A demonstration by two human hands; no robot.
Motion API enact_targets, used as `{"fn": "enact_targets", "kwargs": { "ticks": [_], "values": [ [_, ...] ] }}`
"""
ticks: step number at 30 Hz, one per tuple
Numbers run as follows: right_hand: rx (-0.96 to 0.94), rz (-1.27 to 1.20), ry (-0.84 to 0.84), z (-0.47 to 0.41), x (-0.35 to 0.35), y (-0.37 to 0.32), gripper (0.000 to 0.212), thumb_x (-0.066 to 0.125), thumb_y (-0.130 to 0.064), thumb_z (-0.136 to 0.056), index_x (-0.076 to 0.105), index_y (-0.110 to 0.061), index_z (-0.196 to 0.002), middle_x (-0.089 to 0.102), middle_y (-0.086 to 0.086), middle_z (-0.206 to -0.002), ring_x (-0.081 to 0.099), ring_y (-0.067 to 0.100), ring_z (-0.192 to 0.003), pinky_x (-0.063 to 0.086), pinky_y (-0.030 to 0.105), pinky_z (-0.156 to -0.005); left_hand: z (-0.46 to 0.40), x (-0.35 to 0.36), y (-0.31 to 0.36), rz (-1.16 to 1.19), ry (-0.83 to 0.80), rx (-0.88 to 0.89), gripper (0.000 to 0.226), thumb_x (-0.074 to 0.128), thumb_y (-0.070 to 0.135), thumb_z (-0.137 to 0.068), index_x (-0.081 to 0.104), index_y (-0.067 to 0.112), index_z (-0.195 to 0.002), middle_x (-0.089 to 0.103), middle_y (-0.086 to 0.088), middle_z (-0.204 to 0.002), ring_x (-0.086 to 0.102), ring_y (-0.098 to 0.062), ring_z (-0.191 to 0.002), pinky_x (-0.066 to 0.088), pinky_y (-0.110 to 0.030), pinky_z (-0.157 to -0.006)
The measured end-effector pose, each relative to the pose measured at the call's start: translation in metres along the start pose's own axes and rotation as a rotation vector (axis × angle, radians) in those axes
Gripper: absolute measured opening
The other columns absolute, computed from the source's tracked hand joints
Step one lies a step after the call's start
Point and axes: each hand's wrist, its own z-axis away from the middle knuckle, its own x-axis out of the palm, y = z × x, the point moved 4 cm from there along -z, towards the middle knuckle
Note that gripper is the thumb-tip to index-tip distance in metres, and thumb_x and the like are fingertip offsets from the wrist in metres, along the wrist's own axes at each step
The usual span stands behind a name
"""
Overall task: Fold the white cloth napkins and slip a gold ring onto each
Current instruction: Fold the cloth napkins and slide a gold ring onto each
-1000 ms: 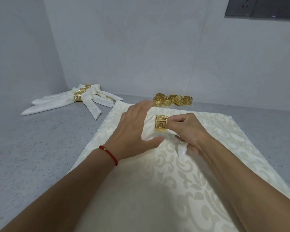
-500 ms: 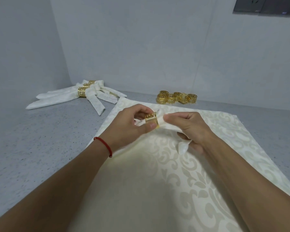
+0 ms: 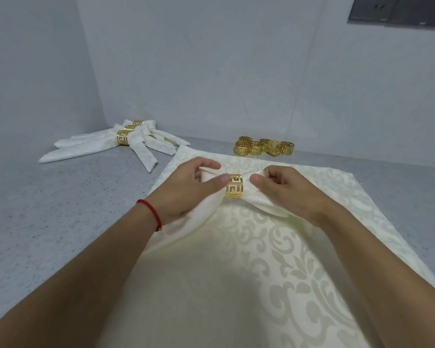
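Folded napkin (image 3: 212, 204) is held up just above the flat patterned cloth (image 3: 274, 259), gold ring (image 3: 233, 186) already threaded round its gathered middle. Left hand (image 3: 186, 189) is on the near-left side of the ring, thumb tip pressed against the ring's edge and fingers curled over the cloth bundle behind it, likely to brace the ring while the fabric feeds through. Right hand (image 3: 284, 189) is on the ring's other side, thumb and fingers pinching the napkin end that pokes out, apparently to pull it through and centre the ring. Hands are close together with only the ring between them, both clamped on the same napkin. Loose tail of the napkin drapes down-left of the ring under the left palm. Spare gold rings (image 3: 264, 146) sit in a cluster beyond the ring, by the far wall, near enough to reach for the next napkin. Finished ringed napkins (image 3: 116, 144) are fanned out far left of the ring, parked out of the work area. Red string bracelet (image 3: 152, 213) on the left wrist. Grey speckled counter (image 3: 60, 209) under everything.
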Motion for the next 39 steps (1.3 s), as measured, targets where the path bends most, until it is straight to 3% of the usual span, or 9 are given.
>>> {"fn": "enact_targets", "kwargs": {
  "ticks": [3, 8, 13, 22, 26, 29, 33, 36, 39],
  "values": [
    [0.009, 0.028, 0.032, -0.002, 0.000, 0.002, 0.039, 0.067, -0.052, -0.093, 0.055, -0.019, -0.077, 0.042, -0.014, -0.060, 0.036, 0.005, -0.053, 0.031, 0.027, -0.058, 0.002, -0.003, -0.007, 0.008, -0.137, -0.142, 0.031, 0.068, 0.017, -0.093, 0.063, 0.009, -0.123, 0.051, 0.018, -0.042, 0.047, 0.003, -0.036, 0.032, -0.005, -0.040],
    [0.057, 0.274, -0.049, -0.002, 0.000, -0.005, 0.062, 0.059, -0.069, -0.089, 0.056, -0.008, -0.078, 0.048, -0.013, -0.054, 0.045, 0.004, -0.049, 0.038, 0.026, -0.061, -0.001, -0.010, -0.008, -0.076, -0.167, -0.197, 0.030, 0.072, 0.023, -0.090, 0.066, 0.015, -0.118, 0.052, 0.017, -0.045, 0.048, 0.002, -0.039, 0.036, -0.010, -0.041],
    [0.186, 0.316, -0.195, 0.007, -0.011, 0.008, 0.047, 0.062, -0.067, -0.090, 0.065, -0.024, -0.070, 0.063, -0.023, -0.066, 0.058, -0.001, -0.068, 0.045, 0.030, -0.084, -0.003, -0.016, -0.020, -0.374, -0.178, -0.176, 0.040, 0.075, 0.053, -0.080, 0.064, 0.038, -0.115, 0.064, 0.009, -0.094, 0.059, -0.003, -0.071, 0.044, -0.019, -0.064],
    [0.136, 0.278, -0.273, 0.005, -0.006, 0.018, 0.049, 0.068, -0.059, -0.089, 0.052, -0.025, -0.057, 0.047, -0.014, -0.057, 0.043, 0.005, -0.055, 0.039, 0.031, -0.072, -0.001, -0.021, -0.027, -0.391, -0.257, -0.207, 0.053, 0.073, 0.049, -0.085, 0.063, -0.003, -0.090, 0.042, -0.004, -0.069, 0.036, -0.017, -0.062, 0.034, -0.028, -0.058],
    [0.143, 0.240, -0.313, 0.007, -0.004, 0.018, 0.051, 0.070, -0.054, -0.090, 0.049, -0.023, -0.056, 0.047, -0.008, -0.056, 0.041, 0.009, -0.052, 0.037, 0.032, -0.065, -0.001, -0.019, -0.028, -0.394, -0.256, -0.188, 0.027, 0.081, 0.037, -0.081, 0.072, 0.012, -0.088, 0.052, 0.000, -0.069, 0.045, -0.014, -0.061, 0.042, -0.027, -0.061],
    [0.110, 0.341, -0.237, 0.006, -0.006, 0.013, 0.047, 0.067, -0.059, -0.089, 0.056, -0.021, -0.063, 0.053, -0.010, -0.058, 0.048, 0.007, -0.054, 0.041, 0.031, -0.066, -0.003, -0.018, -0.031, -0.424, -0.230, -0.190, 0.027, 0.083, 0.035, -0.078, 0.073, 0.015, -0.092, 0.059, 0.004, -0.071, 0.052, -0.009, -0.064, 0.047, -0.027, -0.066],
    [-0.100, 0.379, 0.103, 0.011, -0.002, -0.005, 0.040, 0.057, -0.072, -0.087, 0.067, -0.039, -0.105, 0.064, -0.014, -0.084, 0.059, 0.004, -0.077, 0.047, 0.031, -0.071, -0.001, -0.019, -0.026, -0.437, -0.282, -0.199, 0.041, 0.073, 0.043, -0.085, 0.058, 0.006, -0.076, 0.044, -0.001, -0.067, 0.040, -0.014, -0.059, 0.037, -0.031, -0.061],
    [-0.191, 0.360, -0.056, 0.012, 0.024, -0.013, 0.048, 0.072, -0.065, -0.081, 0.064, -0.043, -0.123, 0.066, -0.022, -0.107, 0.059, -0.006, -0.101, 0.046, 0.023, -0.083, 0.001, -0.017, -0.023, -0.474, -0.296, -0.200, 0.048, 0.065, 0.055, -0.088, 0.053, 0.012, -0.073, 0.041, 0.001, -0.067, 0.038, -0.012, -0.058, 0.034, -0.028, -0.060],
    [-0.189, 0.289, -0.073, 0.010, 0.038, -0.009, 0.033, 0.081, -0.051, -0.080, 0.072, -0.038, -0.109, 0.070, -0.024, -0.106, 0.061, -0.008, -0.105, 0.049, 0.023, -0.090, 0.000, -0.014, -0.027, -0.449, -0.253, -0.184, 0.043, 0.071, 0.050, -0.086, 0.058, 0.010, -0.078, 0.047, 0.003, -0.065, 0.043, -0.010, -0.055, 0.038, -0.026, -0.058]
  ]
}}
